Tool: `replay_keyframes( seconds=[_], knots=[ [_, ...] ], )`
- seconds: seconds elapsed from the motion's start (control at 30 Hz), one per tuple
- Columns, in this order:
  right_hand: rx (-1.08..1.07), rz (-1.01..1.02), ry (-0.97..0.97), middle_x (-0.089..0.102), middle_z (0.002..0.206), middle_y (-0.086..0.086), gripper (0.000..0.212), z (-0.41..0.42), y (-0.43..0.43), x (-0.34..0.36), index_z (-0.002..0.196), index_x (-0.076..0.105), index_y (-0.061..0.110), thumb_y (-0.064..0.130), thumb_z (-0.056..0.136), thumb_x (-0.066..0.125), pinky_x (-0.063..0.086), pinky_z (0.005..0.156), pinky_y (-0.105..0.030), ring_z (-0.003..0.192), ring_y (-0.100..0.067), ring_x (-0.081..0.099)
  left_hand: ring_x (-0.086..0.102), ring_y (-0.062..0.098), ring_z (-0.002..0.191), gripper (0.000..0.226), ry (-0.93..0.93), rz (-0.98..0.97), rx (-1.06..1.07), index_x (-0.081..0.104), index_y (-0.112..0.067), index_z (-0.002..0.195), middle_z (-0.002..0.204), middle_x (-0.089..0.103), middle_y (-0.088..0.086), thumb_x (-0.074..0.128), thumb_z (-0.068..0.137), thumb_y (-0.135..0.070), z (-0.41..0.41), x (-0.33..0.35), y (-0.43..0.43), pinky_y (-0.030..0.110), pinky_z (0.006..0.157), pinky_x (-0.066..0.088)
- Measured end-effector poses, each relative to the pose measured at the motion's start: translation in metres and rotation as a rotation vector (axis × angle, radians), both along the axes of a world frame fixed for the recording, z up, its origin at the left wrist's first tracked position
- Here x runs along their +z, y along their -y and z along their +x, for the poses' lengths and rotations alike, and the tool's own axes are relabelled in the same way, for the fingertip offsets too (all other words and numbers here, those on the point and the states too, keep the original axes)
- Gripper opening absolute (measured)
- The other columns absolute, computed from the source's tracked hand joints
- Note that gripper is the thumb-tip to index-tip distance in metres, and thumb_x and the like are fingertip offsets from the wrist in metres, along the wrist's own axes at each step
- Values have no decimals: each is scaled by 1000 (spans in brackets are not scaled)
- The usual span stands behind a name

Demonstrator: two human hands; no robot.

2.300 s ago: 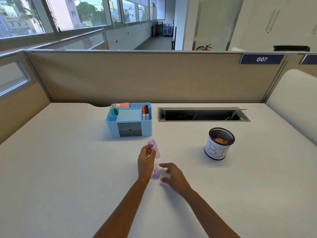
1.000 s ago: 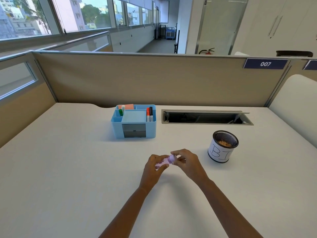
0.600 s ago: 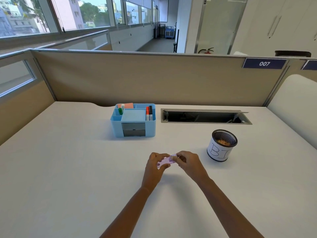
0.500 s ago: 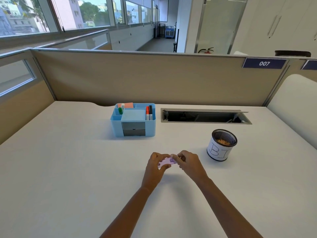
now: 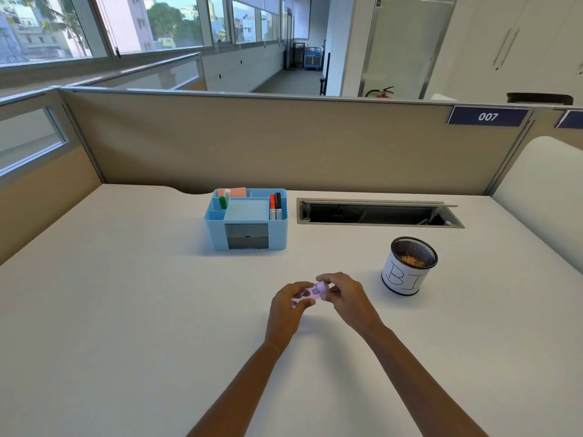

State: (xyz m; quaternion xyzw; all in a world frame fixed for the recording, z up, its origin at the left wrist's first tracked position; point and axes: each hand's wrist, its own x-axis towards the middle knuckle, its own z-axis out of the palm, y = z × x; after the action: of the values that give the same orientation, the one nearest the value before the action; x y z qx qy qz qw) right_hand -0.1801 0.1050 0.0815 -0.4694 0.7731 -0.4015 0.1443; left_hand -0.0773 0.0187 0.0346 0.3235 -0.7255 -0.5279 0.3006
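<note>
A small translucent purple container (image 5: 307, 294) lies sideways between both hands, just above the white desk (image 5: 126, 310). My left hand (image 5: 288, 307) grips its body with curled fingers. My right hand (image 5: 345, 294) pinches the cap end (image 5: 321, 288) of the container with thumb and fingers. Part of the container is hidden behind my left fingers.
A blue desk organiser (image 5: 246, 218) with markers and notes stands behind my hands. A black mesh cup (image 5: 409, 265) with a white paper label sits to the right. An open cable slot (image 5: 378, 212) runs along the back. Beige partitions (image 5: 284, 143) close off the desk.
My left hand lifted the purple container, my right hand came over from the desk and took its cap end. In the last half second the hands have barely moved.
</note>
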Motion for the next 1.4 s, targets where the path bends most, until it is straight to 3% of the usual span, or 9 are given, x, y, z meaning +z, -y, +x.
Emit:
replay_keyframes(
  seconds=[0.13, 0.27, 0.37, 0.47, 0.6, 0.9, 1.03, 1.13, 1.4],
  knots=[
    [2, 0, -7, 63, 108, -22, 24, -1, 0, 2, 104, 61, 0, -6, 83, 55, 42, 76, -23, 86, -20, 53, 55, 17, 92, 23, 12, 4, 19, 59, -8, 107, 104, 61, 4, 60, 84, -6, -5, 1, -2, 6, 73, 41],
    [-46, 22, 32, 65, 108, -20, 23, -2, -1, 0, 102, 62, 0, -8, 81, 55, 41, 69, -10, 86, -19, 53, 53, 13, 91, 21, 52, -30, 36, 61, -10, 106, 106, 64, 7, 60, 85, -8, -8, -1, -4, 1, 69, 38],
    [-65, 41, 94, 67, 106, -18, 21, -1, -2, -4, 98, 62, 0, -8, 81, 56, 41, 67, -3, 89, -24, 58, 52, 14, 92, 21, 77, -30, 37, 61, -10, 106, 109, 65, 10, 59, 85, -7, -7, -4, -8, 9, 77, 39],
    [-71, 75, 150, 68, 105, -18, 20, 0, -2, -6, 98, 62, 0, -8, 80, 57, 44, 76, -22, 96, -29, 61, 52, 15, 94, 21, 100, -3, 38, 60, -10, 107, 112, 64, 13, 57, 87, -9, -6, -5, -12, 23, 85, 40],
    [-94, 105, 156, 68, 103, -18, 17, 3, 1, -7, 96, 63, 0, -4, 80, 59, 41, 64, -8, 86, -21, 56, 51, 13, 94, 21, 113, 15, 65, 59, -11, 109, 115, 62, 13, 54, 89, -11, -5, -7, -16, 21, 85, 40],
    [-166, 129, 293, 66, 87, -11, 16, 5, 6, -15, 97, 66, 1, 4, 85, 56, 44, 61, -10, 77, -22, 59, 56, 19, 98, 21, 98, 27, 83, 58, -9, 109, 115, 63, 14, 54, 89, -13, -2, -6, -16, 23, 87, 42],
    [-205, 19, 525, 63, 78, -12, 15, 8, 7, -15, 89, 68, 1, 5, 86, 53, 49, 81, -33, 75, -24, 61, 57, 16, 90, 20, -4, 98, 107, 60, -9, 107, 110, 66, 13, 55, 89, -14, -6, 1, -13, 12, 77, 44],
    [-218, -57, 657, 65, 90, -15, 15, 15, 12, -14, 97, 66, 3, 8, 87, 55, 51, 89, -39, 82, -25, 61, 60, 25, 95, 24, -34, 150, 107, 57, -5, 112, 113, 65, 16, 51, 91, -15, -11, 6, -11, 32, 88, 52],
    [-196, -43, 615, 68, 105, -20, 22, 17, 25, -10, 104, 64, 1, 12, 87, 56, 51, 94, -46, 97, -34, 64, 59, 27, 99, 29, -63, 297, 39, 53, -3, 117, 113, 60, 12, 34, 97, -14, -13, 8, -12, 32, 88, 49]
  ],
)
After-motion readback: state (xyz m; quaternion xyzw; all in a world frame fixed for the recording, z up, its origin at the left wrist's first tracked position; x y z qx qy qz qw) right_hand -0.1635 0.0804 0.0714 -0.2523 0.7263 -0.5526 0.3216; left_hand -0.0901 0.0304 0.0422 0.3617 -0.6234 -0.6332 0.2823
